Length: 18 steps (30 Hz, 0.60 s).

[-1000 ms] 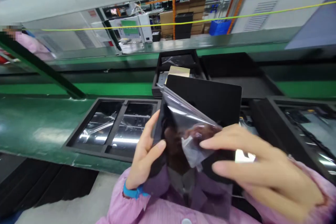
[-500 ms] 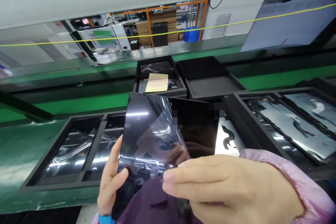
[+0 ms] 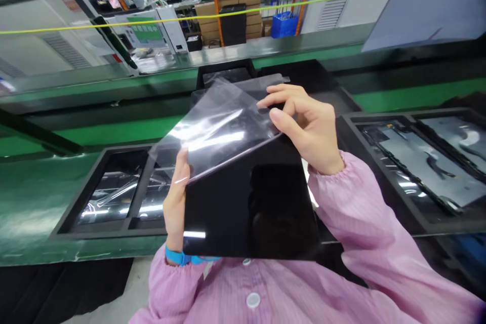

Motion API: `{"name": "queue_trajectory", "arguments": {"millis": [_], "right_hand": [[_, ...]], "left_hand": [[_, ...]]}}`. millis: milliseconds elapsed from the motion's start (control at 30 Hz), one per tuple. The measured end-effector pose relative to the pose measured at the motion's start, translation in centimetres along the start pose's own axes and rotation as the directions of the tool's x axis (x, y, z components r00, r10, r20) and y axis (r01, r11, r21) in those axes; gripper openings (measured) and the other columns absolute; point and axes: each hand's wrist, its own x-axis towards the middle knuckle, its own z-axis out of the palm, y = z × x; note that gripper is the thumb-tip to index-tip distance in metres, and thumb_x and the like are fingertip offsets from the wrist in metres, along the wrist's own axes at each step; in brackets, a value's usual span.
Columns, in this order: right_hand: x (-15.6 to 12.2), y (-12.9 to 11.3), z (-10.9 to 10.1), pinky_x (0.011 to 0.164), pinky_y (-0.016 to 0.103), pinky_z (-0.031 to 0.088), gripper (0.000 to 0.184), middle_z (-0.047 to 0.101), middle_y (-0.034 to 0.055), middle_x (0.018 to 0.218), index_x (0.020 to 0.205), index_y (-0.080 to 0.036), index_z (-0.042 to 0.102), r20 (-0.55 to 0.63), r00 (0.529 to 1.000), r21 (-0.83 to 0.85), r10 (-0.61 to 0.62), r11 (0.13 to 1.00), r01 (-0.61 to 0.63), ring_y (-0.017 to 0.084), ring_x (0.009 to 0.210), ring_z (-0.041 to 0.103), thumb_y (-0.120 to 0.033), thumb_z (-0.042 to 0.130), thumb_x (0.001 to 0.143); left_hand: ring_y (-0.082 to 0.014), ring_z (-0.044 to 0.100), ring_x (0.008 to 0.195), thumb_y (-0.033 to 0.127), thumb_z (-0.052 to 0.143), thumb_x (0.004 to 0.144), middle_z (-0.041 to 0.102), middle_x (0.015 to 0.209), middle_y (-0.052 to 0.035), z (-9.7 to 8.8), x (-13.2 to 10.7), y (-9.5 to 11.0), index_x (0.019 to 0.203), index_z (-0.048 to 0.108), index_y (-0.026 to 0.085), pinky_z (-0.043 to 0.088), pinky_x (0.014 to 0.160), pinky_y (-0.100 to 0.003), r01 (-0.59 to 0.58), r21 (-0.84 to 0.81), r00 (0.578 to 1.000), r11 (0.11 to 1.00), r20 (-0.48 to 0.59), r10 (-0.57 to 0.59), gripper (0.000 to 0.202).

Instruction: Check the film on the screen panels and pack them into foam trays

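A glossy black flat panel (image 3: 250,207) is held in front of my chest. My left hand (image 3: 176,202) grips its left edge, fingers wrapped behind it. A clear protective film (image 3: 216,129) is peeled back off the panel's lower part and still clings along a diagonal line near the top. My right hand (image 3: 304,126) pinches the lifted film's edge between thumb and fingers above the panel's upper right. Both sleeves are pink, and a blue band sits on my left wrist.
A black two-slot foam tray (image 3: 110,223) with shiny panels lies on the green conveyor (image 3: 34,202) at left. A similar tray (image 3: 383,172) stands at right. Further black trays (image 3: 228,68) sit behind the panel. A yellow cord and shelving with boxes run across the background.
My right hand has pulled the film from the panel's near corner up and away toward the far edge, uncovering most of the black face. The panel has tilted flatter toward me.
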Motion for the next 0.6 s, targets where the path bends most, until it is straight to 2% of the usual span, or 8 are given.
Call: {"name": "queue_trajectory", "arguments": {"millis": [67, 133, 233, 333, 433, 500, 600], "right_hand": [[0.1, 0.5, 0.1, 0.098, 0.041, 0.048, 0.031, 0.069, -0.0006, 0.090, 0.057, -0.020, 0.042, 0.002, 0.999, 0.029, 0.033, 0.999, -0.033, 0.019, 0.107, 0.060, -0.020, 0.055, 0.085], [0.1, 0.9, 0.1, 0.098, 0.039, 0.048, 0.031, 0.069, -0.0013, 0.089, 0.057, -0.020, 0.042, 0.007, 0.999, 0.037, 0.051, 0.998, -0.052, 0.018, 0.106, 0.061, -0.020, 0.055, 0.085], [0.0, 1.2, 0.0, 0.098, 0.039, 0.047, 0.031, 0.069, -0.0018, 0.088, 0.057, -0.020, 0.042, 0.012, 0.997, 0.038, 0.075, 0.996, -0.076, 0.017, 0.106, 0.061, -0.021, 0.055, 0.086], [-0.2, 1.4, -0.2, 0.099, 0.039, 0.047, 0.031, 0.069, -0.0018, 0.087, 0.056, -0.020, 0.043, 0.010, 0.995, 0.055, 0.096, 0.994, -0.096, 0.017, 0.106, 0.061, -0.021, 0.055, 0.085], [-0.3, 1.6, -0.4, 0.099, 0.039, 0.046, 0.031, 0.069, 0.0000, 0.085, 0.054, -0.019, 0.045, -0.017, 0.996, 0.118, 0.085, 0.990, -0.082, 0.018, 0.105, 0.061, -0.018, 0.055, 0.084], [-0.4, 1.9, -0.7, 0.100, 0.040, 0.045, 0.030, 0.070, 0.0017, 0.083, 0.053, -0.019, 0.047, -0.044, 0.997, 0.159, 0.068, 0.985, -0.060, 0.019, 0.103, 0.062, -0.015, 0.055, 0.082], [-0.5, 2.6, -0.9, 0.101, 0.042, 0.044, 0.028, 0.069, 0.0025, 0.081, 0.052, -0.019, 0.049, -0.076, 0.995, 0.181, 0.059, 0.982, -0.044, 0.021, 0.101, 0.063, -0.014, 0.056, 0.079]], "left_hand": [[-0.0233, 0.040, 0.137, 0.038, 0.049, 0.093, 0.056, 0.138, 0.0044, 0.5, -0.3, 0.3, 0.140, 0.046, 0.029, 0.028, 0.118, -0.035, -0.024, -0.026, 1.000, 0.999, 0.007, 0.024, 0.047], [-0.0220, 0.041, 0.136, 0.029, 0.050, 0.093, 0.056, 0.137, 0.0104, 1.1, -0.6, 0.6, 0.132, 0.054, 0.033, 0.031, 0.117, -0.033, -0.059, -0.008, 0.998, 0.998, 0.017, 0.059, 0.039], [-0.0219, 0.039, 0.137, 0.013, 0.055, 0.088, 0.057, 0.136, 0.0128, 1.7, -0.7, 0.9, 0.126, 0.059, 0.032, 0.033, 0.115, -0.032, -0.100, 0.043, 0.995, 0.994, 0.016, 0.100, 0.042], [-0.0214, 0.040, 0.136, 0.021, 0.048, 0.093, 0.058, 0.136, 0.0062, 1.9, -0.6, 1.0, 0.133, 0.053, 0.025, 0.032, 0.116, -0.032, -0.035, -0.097, 0.999, 0.995, 0.018, 0.037, 0.040], [-0.0205, 0.041, 0.136, 0.030, 0.043, 0.096, 0.054, 0.140, 0.0049, 2.0, -0.6, 1.0, 0.140, 0.044, 0.027, 0.030, 0.116, -0.033, 0.087, -0.269, 0.994, 0.959, 0.085, -0.066, 0.044], [-0.0213, 0.039, 0.137, 0.030, 0.046, 0.095, 0.054, 0.140, 0.0048, 2.1, -0.7, 1.1, 0.141, 0.042, 0.031, 0.029, 0.116, -0.034, 0.098, -0.314, 0.991, 0.944, 0.119, -0.063, 0.046], [-0.0222, 0.033, 0.141, 0.030, 0.047, 0.093, 0.054, 0.140, 0.0046, 2.5, -0.6, 0.9, 0.137, 0.046, 0.031, 0.027, 0.117, -0.037, 0.086, -0.306, 0.988, 0.948, 0.146, -0.042, 0.044]]}}
